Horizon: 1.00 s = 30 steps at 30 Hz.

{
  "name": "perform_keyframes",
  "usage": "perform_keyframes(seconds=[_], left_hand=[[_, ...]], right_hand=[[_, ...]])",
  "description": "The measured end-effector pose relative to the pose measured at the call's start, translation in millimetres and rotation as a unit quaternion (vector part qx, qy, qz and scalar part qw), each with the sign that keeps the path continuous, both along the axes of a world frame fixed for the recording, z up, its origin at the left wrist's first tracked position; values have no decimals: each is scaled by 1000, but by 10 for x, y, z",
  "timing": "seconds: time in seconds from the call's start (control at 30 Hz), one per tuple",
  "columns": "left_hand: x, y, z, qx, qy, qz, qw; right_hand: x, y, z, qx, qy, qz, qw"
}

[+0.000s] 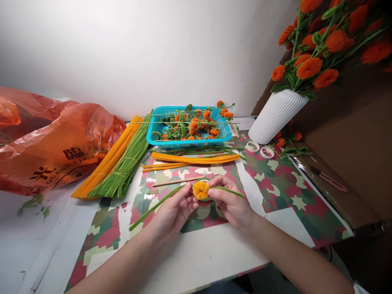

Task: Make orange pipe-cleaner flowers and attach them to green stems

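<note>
A small yellow pipe-cleaner flower (201,190) sits between my two hands, above the table's middle. A green pipe cleaner (152,211) runs out to both sides of it, its longer end slanting down to the left. My left hand (178,207) pinches this pipe cleaner just left of the flower, fingers curled beneath. On the other side, my right hand (231,203) is closed at the flower's right edge, thumb against the petals, with the green end passing across its fingers. How the pipe cleaner meets the flower's underside is hidden. A round tape roll (203,179) shows partly behind the flower.
Beyond my hands lie a thin stick (176,181), yellow pipe cleaners (196,158) and a blue basket (190,143) of orange flowers. Yellow and green bundles (124,175) and an orange bag (58,143) lie left. Right are a white vase (277,116), white rings (267,152) and a cutter (332,181).
</note>
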<state>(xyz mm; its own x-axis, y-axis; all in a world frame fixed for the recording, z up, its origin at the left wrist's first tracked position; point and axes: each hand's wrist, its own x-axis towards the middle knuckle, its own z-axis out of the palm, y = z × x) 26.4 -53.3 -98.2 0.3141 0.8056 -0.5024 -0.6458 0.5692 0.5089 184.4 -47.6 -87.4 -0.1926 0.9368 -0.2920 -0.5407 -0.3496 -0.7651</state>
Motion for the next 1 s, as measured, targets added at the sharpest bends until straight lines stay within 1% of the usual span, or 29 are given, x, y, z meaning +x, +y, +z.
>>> perform_keyframes(seconds=[0.1,0.17,0.3,0.37,0.43,0.5,0.57,0.63,0.67,0.7,0.73,0.8,0.83,0.87,0.9,0.93,1.0], left_hand=[[0,5,0,-19,12,6,1000],[5,7,6,-11,19,6,1000],[16,7,23,68,60,32,995],[14,1,35,98,73,31,992],[5,-10,52,106,53,-1,993],[-8,-21,68,108,14,-51,993],[-22,-27,77,114,-6,-94,989],[-33,-22,77,125,14,-129,984],[-40,-16,73,130,32,-142,981],[-48,-7,67,136,51,-150,978],[-59,1,61,140,68,-151,976],[-88,14,51,156,93,-138,974],[-105,16,49,169,97,-130,972],[-122,14,51,185,96,-128,970],[-138,7,56,203,95,-134,965],[-151,-4,64,220,98,-145,960],[-166,-30,91,247,120,-167,947]], right_hand=[[4,-5,-24,-30,6,18,999],[10,-11,-48,-29,16,34,999],[25,-19,-68,20,30,64,997],[31,-17,-58,42,27,68,996],[36,-12,-39,70,19,85,994],[45,-7,-20,113,6,126,986],[64,-3,-4,173,-25,172,970],[96,-2,9,248,-105,190,944],[115,-2,14,294,-167,179,924],[136,-2,19,344,-238,156,895],[156,-1,23,396,-309,128,855],[187,1,28,492,-414,72,762],[196,3,30,528,-443,48,723],[201,4,32,554,-457,28,696],[202,4,35,569,-461,10,681],[199,3,38,576,-460,-5,676],[191,-4,44,577,-453,-28,679]])
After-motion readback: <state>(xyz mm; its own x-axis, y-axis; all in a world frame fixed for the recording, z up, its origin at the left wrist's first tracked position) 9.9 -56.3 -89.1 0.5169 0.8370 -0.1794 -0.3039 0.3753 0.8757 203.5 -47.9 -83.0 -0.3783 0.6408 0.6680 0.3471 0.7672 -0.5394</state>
